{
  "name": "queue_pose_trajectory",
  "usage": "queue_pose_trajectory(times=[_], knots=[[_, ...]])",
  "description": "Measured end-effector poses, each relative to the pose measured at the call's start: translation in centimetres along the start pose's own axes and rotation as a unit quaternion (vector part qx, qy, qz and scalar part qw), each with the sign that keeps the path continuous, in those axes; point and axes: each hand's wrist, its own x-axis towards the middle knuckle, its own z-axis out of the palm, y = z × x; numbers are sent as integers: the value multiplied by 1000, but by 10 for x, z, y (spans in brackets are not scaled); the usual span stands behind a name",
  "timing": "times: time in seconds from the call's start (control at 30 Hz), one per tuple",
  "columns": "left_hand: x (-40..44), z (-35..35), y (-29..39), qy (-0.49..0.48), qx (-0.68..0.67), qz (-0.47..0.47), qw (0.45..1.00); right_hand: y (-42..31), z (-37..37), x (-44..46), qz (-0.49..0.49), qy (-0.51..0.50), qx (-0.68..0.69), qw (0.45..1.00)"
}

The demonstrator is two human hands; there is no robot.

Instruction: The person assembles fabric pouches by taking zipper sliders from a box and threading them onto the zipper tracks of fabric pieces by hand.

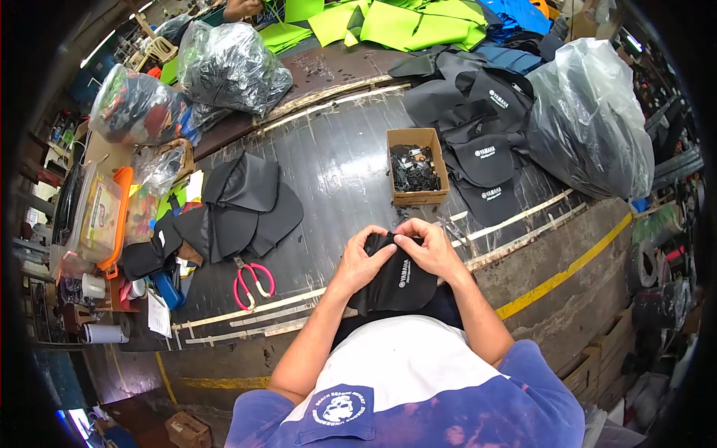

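A black fabric piece [407, 287] printed with white YAMAHA lettering hangs in front of my body at the table's near edge. My left hand [364, 260] pinches its upper edge between thumb and fingers. Close beside it, my right hand [429, 250] pinches the same edge, the thumbs nearly touching. Whatever small part may lie between the fingertips is hidden. Just beyond my hands stands an open cardboard box [420, 198] holding small black and silvery parts [414, 168].
Scissors with pink-red handles [238, 290] lie left, below a pile of black fabric pieces [246, 194]. More YAMAHA-printed pieces [485, 153] and a large plastic bag [597, 119] are at right. Lime-green sheets [411, 26] lie at the back, near another person's hand [243, 9].
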Motion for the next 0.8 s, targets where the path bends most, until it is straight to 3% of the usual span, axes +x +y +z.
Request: queue_pose_trajectory(times=[0.43, 0.53, 0.7, 0.8], knots=[[-6, 7, -2, 48, 49, 81, 994, 17, 8, 0, 35, -1, 83, 996], [-4, 9, -6, 69, 68, 167, 981, 25, 15, 0, 108, -9, 208, 972], [-9, 7, 9, 74, 54, 112, 990, 23, 9, 0, 81, -9, 254, 964], [-14, -14, 26, 51, 167, 34, 984, 31, -12, 7, -10, 126, 130, 983]])
